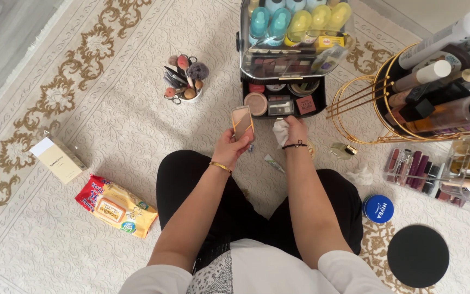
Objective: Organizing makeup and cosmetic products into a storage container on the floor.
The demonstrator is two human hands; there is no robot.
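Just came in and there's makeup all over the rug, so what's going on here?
A person sits cross-legged on a patterned rug. Their left hand has a grip on a small flat compact, held up in front of them. Their right hand clutches a white wipe beside it. Just ahead stands an open black makeup case with its clear lid raised. A pack of wipes lies to their left, and a blue tin to their right.
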